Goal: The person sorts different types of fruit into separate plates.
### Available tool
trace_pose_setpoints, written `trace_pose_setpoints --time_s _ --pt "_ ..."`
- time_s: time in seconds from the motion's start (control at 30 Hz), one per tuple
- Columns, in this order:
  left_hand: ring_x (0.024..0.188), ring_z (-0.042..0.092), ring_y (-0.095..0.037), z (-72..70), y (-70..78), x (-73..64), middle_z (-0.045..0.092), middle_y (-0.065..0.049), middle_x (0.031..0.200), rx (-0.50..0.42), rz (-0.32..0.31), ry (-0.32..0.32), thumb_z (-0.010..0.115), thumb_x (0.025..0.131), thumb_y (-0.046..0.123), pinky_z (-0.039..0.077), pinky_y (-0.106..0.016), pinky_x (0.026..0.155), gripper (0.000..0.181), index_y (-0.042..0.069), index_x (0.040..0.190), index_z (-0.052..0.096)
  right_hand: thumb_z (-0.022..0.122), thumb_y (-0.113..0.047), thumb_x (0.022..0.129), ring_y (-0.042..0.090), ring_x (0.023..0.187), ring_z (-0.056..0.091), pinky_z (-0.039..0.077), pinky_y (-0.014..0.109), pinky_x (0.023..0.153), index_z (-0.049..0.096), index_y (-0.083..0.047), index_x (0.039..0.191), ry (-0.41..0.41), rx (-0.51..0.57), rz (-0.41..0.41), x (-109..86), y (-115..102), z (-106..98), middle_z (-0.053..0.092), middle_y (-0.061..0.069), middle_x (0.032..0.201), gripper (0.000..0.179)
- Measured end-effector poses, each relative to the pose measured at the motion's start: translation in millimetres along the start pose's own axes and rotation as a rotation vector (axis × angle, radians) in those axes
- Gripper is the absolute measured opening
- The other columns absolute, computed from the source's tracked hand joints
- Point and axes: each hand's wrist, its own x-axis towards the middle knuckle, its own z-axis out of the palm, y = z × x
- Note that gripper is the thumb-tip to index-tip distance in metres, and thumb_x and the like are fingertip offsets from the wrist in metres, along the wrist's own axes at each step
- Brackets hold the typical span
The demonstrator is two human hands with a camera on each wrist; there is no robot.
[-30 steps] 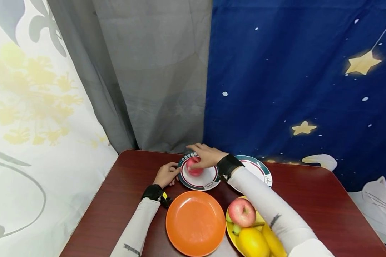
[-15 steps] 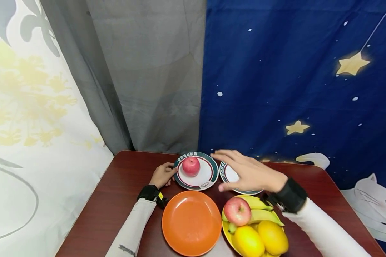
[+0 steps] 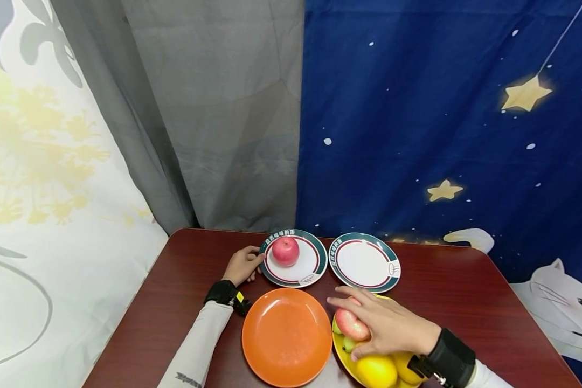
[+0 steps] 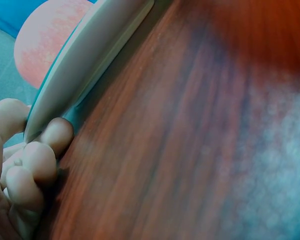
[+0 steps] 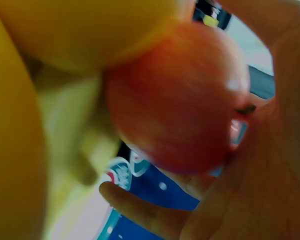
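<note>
My left hand [image 3: 242,265] pinches the left edge of a green-rimmed white plate [image 3: 312,261], thumb on top and fingers curled under the rim in the left wrist view. A red apple [image 3: 285,251] sits on that plate. My right hand [image 3: 393,322] reaches over a second, pink-red apple [image 3: 351,323], its fingers spread around the fruit. In the right wrist view a gap shows between the thumb and this apple [image 5: 177,100]. The apple rests on fruit in a yellow plate [image 3: 340,353], which also bears bananas and yellow mango-like fruit [image 3: 377,371], partly hidden by the hand.
An orange plate [image 3: 287,337] lies at the front middle, left of the yellow one. Another green-rimmed white plate [image 3: 364,263] stands at the back right, beside the plate with the apple. Curtains hang behind the dark red wooden table [image 3: 446,291].
My right hand has let go of the red apple on the left white plate and moved right and down to the apple on the yellow plate. The left hand keeps its hold on the plate.
</note>
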Motion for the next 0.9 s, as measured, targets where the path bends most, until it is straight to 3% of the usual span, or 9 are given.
trace_pose_setpoints --time_s 0.27,0.57,0.8,0.9 --pt "0.043 0.055 -0.015 -1.4 0.2 -0.5 0.068 -0.003 0.068 0.01 -0.001 0.008 0.07 0.107 0.027 0.05 -0.028 0.046 0.043 -0.002 0.137 0.063 0.092 -0.039 0.085 0.015 0.114 0.057 0.057 0.038 0.094 0.062 -0.026 0.139 0.096 0.043 -0.064 6.6 3.3 12.2 0.056 -0.005 0.132 0.063" --pt "0.044 0.055 -0.015 -2.7 1.5 -1.6 0.068 -0.003 0.068 0.013 -0.002 0.015 0.07 0.107 0.027 0.05 -0.027 0.046 0.042 -0.002 0.137 0.063 0.093 -0.028 0.079 0.013 0.11 0.056 0.057 0.03 0.089 0.063 -0.028 0.134 0.153 0.043 -0.118 13.7 2.8 6.8 0.056 -0.007 0.126 0.062" --pt "0.044 0.055 -0.015 -2.1 2.6 -4.6 0.067 -0.005 0.068 0.001 -0.012 0.016 0.07 0.107 0.026 0.05 -0.026 0.047 0.041 -0.002 0.137 0.063 0.091 -0.025 0.076 0.017 0.109 0.059 0.057 0.034 0.089 0.065 -0.018 0.13 0.303 -0.021 -0.244 51.9 5.3 -23.7 0.06 -0.001 0.123 0.061" --pt "0.045 0.055 -0.015 -0.4 1.4 -4.2 0.067 -0.004 0.069 -0.002 -0.014 0.004 0.07 0.107 0.026 0.051 -0.027 0.047 0.042 -0.002 0.138 0.063 0.09 -0.024 0.075 0.018 0.109 0.059 0.057 0.034 0.087 0.066 -0.014 0.13 0.322 -0.003 -0.247 76.7 10.4 -34.6 0.06 0.001 0.123 0.061"
